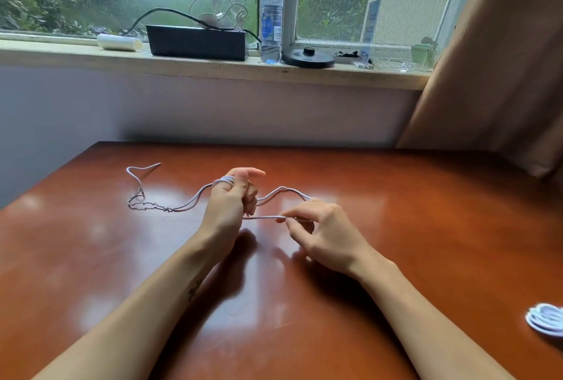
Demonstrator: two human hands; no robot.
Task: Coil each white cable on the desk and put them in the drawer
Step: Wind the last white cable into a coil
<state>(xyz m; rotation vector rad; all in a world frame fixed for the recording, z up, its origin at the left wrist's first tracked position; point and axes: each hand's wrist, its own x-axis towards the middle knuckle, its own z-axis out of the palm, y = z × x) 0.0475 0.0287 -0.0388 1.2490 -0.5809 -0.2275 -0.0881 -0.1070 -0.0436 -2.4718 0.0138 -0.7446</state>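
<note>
The left hand (234, 197) stands on its edge over the brown surface (396, 197), its grip clamped on the white cable (189, 203). The fingers are curled in, and a few turns of the cable wrap round them at the top of the hand. Just right of the left hand, the right hand (320, 230) has its grip closed on the same cable, pinching a taut stretch between thumb and forefinger, with the other fingers loosely bent. A slack loop arches over the surface just beyond that stretch. Left of the left hand, the rest of the cable trails in bends across the surface. Well to the right of the left hand and nearer the person, a coiled cable (547, 321), also white, lies on the surface. Far beyond the left hand, a window sill (91, 58) carries a black box (196, 43) and a water bottle (271, 17).
</note>
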